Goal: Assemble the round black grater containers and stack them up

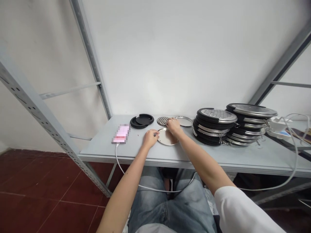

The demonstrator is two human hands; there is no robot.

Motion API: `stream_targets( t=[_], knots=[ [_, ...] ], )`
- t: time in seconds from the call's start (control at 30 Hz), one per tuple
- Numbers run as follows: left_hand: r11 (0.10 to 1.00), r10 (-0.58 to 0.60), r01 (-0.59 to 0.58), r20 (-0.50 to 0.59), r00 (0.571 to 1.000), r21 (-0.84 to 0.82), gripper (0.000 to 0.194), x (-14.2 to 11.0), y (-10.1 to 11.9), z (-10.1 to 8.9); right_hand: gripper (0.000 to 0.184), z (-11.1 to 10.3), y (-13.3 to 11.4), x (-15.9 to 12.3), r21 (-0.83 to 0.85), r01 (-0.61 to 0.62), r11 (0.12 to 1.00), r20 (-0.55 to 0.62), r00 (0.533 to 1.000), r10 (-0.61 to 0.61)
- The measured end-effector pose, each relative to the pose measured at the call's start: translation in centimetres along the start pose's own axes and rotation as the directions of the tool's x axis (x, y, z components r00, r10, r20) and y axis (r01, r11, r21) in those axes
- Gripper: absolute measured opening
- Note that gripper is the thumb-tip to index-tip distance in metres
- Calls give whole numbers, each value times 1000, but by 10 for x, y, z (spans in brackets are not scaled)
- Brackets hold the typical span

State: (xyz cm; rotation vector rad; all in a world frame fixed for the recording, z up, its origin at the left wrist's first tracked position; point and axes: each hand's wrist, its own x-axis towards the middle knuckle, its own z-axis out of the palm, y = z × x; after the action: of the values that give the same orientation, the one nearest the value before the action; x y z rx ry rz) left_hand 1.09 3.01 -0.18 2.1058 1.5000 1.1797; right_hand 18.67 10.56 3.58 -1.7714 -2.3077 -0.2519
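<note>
My left hand [150, 138] is closed in a pinch at the left rim of a shallow round metal dish [166, 137]. A small dark bit shows at its fingertips, too small to name. Just behind the dish, the fingers of my right hand [173, 125] are curled at the right edge of a perforated metal disc [162, 120]; the fingertips are partly hidden. Behind my right hand lies a second shallow round metal dish [185, 121]. Two round black holders [141, 124], one overlapping the other, lie to the left.
A phone [121, 133] with a white charging cable [117, 155] lies on the left of the grey table [102, 147]. Two stacks of black-rimmed metal discs [215, 127] with small chains and hooks stand on the right. Metal uprights [89, 55] frame the table; a white wall [165, 58] stands behind.
</note>
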Motion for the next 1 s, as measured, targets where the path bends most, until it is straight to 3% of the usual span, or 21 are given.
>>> stream_targets(
  t=[0.3, 0.53, 0.7, 0.83, 1.0],
  knots=[
    [1000, 1, -1, -13, 1000, -4, 18, 0, -2, 3, 32, 8, 8, 2, -13, 116, 993, -34, 993, -116],
    [1000, 1, -1, -19, 1000, -2, 16, -2, 0, 1, 31, 8, 15, 2, -53, 147, 988, -185, 971, -154],
    [1000, 14, -14, -25, 1000, -1, 17, -2, -1, 0, 27, -1, 25, 8, -127, 227, 966, -383, 887, -259],
    [1000, 20, -20, -31, 999, -2, 18, -1, -4, 2, 26, -24, 39, 10, -154, 303, 940, -486, 806, -339],
    [1000, 4, -4, -51, 999, -3, 17, 0, -5, 2, 22, -54, 53, -5, -157, 304, 940, -562, 755, -338]
  ],
)
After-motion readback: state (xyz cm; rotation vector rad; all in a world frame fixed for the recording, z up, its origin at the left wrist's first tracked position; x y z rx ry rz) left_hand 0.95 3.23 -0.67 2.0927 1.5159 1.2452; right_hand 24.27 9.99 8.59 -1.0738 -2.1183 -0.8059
